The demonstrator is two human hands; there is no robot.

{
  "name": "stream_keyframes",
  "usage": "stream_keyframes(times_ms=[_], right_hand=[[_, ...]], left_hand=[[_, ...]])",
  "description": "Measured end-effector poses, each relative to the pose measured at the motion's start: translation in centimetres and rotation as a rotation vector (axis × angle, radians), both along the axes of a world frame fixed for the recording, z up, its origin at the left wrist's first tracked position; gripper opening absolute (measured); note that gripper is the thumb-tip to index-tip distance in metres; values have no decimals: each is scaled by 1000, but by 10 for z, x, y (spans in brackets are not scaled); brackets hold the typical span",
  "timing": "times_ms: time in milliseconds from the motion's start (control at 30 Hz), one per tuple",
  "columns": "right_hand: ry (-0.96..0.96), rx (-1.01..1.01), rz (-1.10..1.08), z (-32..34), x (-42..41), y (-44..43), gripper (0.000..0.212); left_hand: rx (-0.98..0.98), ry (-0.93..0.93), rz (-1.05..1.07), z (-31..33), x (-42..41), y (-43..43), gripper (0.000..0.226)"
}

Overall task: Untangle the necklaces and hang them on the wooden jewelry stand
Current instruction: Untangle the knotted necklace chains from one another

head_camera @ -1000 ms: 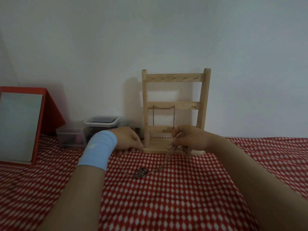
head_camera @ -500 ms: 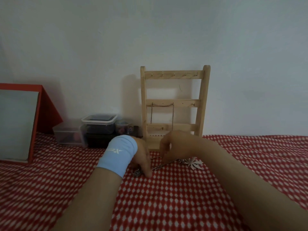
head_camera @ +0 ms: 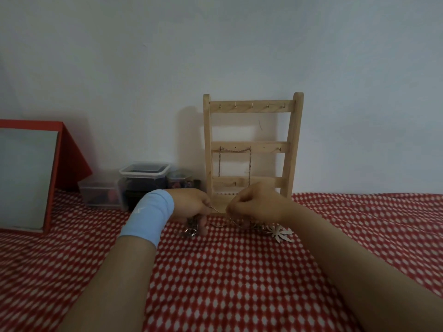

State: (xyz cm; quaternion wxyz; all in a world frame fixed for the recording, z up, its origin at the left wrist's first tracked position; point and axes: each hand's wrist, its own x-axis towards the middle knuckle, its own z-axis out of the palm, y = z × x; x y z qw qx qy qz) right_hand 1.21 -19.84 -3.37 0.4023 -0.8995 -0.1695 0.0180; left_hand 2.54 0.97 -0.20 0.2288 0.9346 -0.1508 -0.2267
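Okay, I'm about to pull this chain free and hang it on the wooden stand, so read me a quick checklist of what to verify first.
1. Left hand holds the chain: ok, it pinches it.
2. Right hand holds it too: ok, pinching further along.
3. Chain free of the other strands: cannot tell, they bunch under the right hand beside the leaf pendant.
4. Round pendant loose: cannot tell, left fingers partly cover it.
5. Free hooks on the wooden stand: ok, the top hooks are bare.
6. Hung necklace out of the way: ok, it hangs from the middle bar's left side.
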Motion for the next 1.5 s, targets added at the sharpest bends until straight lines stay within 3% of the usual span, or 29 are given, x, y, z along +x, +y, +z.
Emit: stream_keyframes(times_ms=[200, 333, 467, 533, 600, 667, 867, 1133, 1300, 1500], right_hand=[[153, 486, -148, 9, 3, -1, 24], [139, 476, -204, 11, 4, -4, 27], [135, 517, -182, 15, 3, -3, 28], [143, 563, -135, 20, 1, -1, 27], [149, 615, -99, 24, -2, 1, 24], [146, 654, -84, 26, -2, 2, 22], [121, 724, -62, 29, 0, 0, 20], [86, 656, -105, 25, 2, -3, 21], [67, 549, -104, 23, 0, -1, 22], [39, 430, -139, 17, 2, 2, 19]], left_hand=[[131, 39, -32, 1, 3, 8, 17], [420, 78, 74, -1, 14, 19, 30], [573, -35, 69, 5, 15, 21, 54], [426, -135, 4, 12, 7, 12, 51], [137, -232, -67, 14, 1, -2, 44], [-52, -231, -160, 9, -6, -19, 43], [-284, -105, -217, -20, 2, -36, 25], [-370, -44, -147, -16, 5, -22, 22], [-270, -189, -78, -8, 3, -22, 19], [-351, -343, -63, 1, 0, -26, 17]])
